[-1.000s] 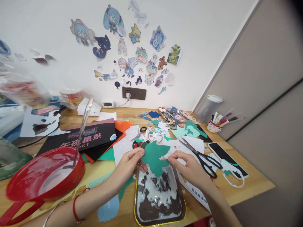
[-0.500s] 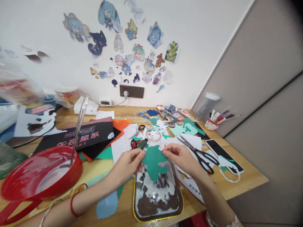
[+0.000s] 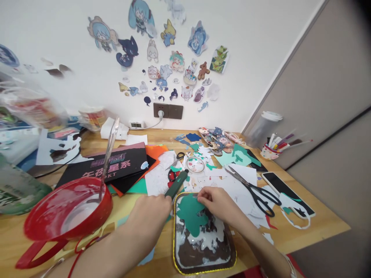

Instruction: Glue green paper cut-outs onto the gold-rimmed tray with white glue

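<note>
Near the table's front edge, crowded by paper scraps, the tray carries the flat, irregular green cutout, pinched at its top by the right hand; whether the left hand grips anything I cannot tell.

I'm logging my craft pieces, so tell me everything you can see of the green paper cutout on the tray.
The green paper cutout is a flat, lobed shape of teal card. It lies on the upper half of the tray, over white paste and brown patches. Fingers of the right hand touch its top edge; the left hand is just beside it.
</note>
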`<state>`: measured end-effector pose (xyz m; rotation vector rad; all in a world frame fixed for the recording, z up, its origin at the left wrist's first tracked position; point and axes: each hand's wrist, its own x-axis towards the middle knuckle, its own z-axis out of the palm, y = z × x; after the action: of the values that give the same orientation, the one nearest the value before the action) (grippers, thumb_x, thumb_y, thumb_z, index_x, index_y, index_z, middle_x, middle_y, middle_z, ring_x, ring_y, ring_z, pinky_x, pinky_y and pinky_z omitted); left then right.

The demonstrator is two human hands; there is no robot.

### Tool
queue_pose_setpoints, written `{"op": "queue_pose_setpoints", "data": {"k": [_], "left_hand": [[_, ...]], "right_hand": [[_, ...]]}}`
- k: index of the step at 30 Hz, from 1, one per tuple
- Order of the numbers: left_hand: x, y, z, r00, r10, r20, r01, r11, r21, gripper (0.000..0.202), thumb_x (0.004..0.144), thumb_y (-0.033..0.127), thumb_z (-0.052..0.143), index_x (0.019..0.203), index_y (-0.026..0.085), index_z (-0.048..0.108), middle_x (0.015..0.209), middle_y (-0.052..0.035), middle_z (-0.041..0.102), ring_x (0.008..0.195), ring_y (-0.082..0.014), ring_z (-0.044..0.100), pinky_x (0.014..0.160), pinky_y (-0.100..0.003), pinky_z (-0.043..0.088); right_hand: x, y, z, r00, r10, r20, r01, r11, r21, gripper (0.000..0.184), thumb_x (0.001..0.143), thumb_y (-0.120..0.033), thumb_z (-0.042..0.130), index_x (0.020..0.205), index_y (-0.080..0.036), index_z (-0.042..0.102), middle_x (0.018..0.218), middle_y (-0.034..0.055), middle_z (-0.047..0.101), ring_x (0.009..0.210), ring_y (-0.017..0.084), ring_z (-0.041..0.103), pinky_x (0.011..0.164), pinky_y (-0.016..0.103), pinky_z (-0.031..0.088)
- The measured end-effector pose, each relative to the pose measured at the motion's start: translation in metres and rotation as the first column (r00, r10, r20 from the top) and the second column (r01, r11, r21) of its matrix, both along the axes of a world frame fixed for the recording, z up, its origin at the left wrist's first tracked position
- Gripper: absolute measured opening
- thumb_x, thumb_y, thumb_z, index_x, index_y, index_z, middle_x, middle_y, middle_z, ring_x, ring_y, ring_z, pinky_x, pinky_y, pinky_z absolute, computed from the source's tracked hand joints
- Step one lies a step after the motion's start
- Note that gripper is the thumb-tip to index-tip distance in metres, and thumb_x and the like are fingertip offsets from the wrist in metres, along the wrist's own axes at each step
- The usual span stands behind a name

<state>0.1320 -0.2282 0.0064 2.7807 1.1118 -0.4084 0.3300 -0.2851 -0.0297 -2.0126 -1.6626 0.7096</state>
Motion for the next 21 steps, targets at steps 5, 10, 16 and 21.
{"op": "queue_pose_setpoints", "data": {"k": [5,10,16,21], "left_hand": [[-0.002,-0.003,0.002,0.999,-0.052,-0.016,0.052,0.998,0.031,0.030,0.078,-0.001,0.039,0.094,0.014,0.060,0.081,-0.0113,0.067,0.073,-0.0294,0.067,0.060,-0.037,0.053],[-0.001,-0.004,0.004,0.996,-0.075,-0.047,0.076,0.997,0.014,0.041,0.071,-0.008,0.036,0.094,0.015,0.061,0.078,-0.0099,0.067,0.071,-0.0307,0.067,0.057,-0.039,0.052],[0.000,-0.005,0.007,0.996,-0.067,-0.060,0.067,0.998,-0.001,0.044,0.070,-0.008,0.033,0.094,0.016,0.062,0.078,-0.0090,0.069,0.069,-0.0313,0.067,0.054,-0.037,0.050],[0.001,-0.004,-0.001,0.994,-0.077,-0.076,0.078,0.997,0.016,0.035,0.074,-0.003,0.042,0.097,0.016,0.061,0.073,-0.0089,0.068,0.066,-0.0281,0.067,0.051,-0.029,0.046]], "right_hand": [[-0.004,-0.006,-0.007,0.976,0.026,0.214,-0.041,0.997,0.068,0.009,0.079,-0.010,0.058,0.077,-0.017,0.063,0.075,0.0023,0.063,0.070,0.017,0.057,0.063,0.027,0.040],[-0.012,-0.011,-0.009,0.919,0.120,0.377,-0.193,0.968,0.162,0.015,0.082,-0.004,0.054,0.085,-0.015,0.065,0.089,0.0065,0.059,0.086,0.021,0.054,0.072,0.032,0.044],[-0.022,-0.018,-0.020,0.818,0.322,0.476,-0.463,0.860,0.215,0.020,0.084,-0.010,0.057,0.099,-0.020,0.065,0.098,0.0021,0.063,0.092,0.018,0.052,0.085,0.031,0.044],[-0.024,-0.020,-0.028,0.794,0.314,0.521,-0.482,0.847,0.224,0.015,0.084,-0.010,0.057,0.096,-0.016,0.064,0.097,0.0049,0.062,0.100,0.022,0.049,0.090,0.036,0.043]]}}
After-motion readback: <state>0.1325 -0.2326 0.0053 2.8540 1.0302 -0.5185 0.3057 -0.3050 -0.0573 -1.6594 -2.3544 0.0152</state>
